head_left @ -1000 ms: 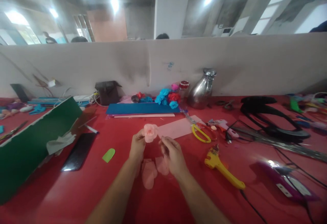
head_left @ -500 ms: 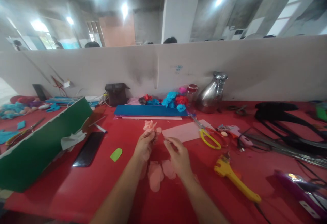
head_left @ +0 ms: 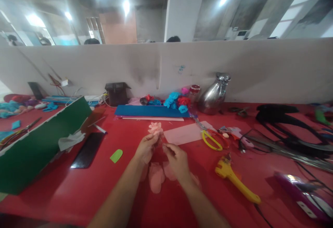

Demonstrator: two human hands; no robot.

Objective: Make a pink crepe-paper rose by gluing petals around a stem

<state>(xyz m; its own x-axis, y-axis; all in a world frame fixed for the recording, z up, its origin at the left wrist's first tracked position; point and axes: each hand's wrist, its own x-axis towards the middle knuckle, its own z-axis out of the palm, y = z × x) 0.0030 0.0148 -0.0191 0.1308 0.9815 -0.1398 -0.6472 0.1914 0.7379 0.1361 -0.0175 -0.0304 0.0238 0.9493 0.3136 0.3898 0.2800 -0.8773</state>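
My left hand pinches the base of a pink paper flower with layered petals, held upright above the table. Close by on the right, my right hand has its thumb and fingers pinched together just below the flower. A thin strand, thread or wire, seems to run from the flower's base to those fingertips; it is too fine to tell which. Loose pink paper petals lie on the red table beneath my wrists, partly covered by my right forearm.
Right of my hands are a pink sheet, yellow-handled scissors, a yellow glue gun and a purple device. Left are a green petal-shaped piece, a phone and a green board. Behind stands a metal jug.
A round pink petal that stuck out between my hands now sits against the flower. My right hand has shifted slightly left and lower, nearer my left hand.
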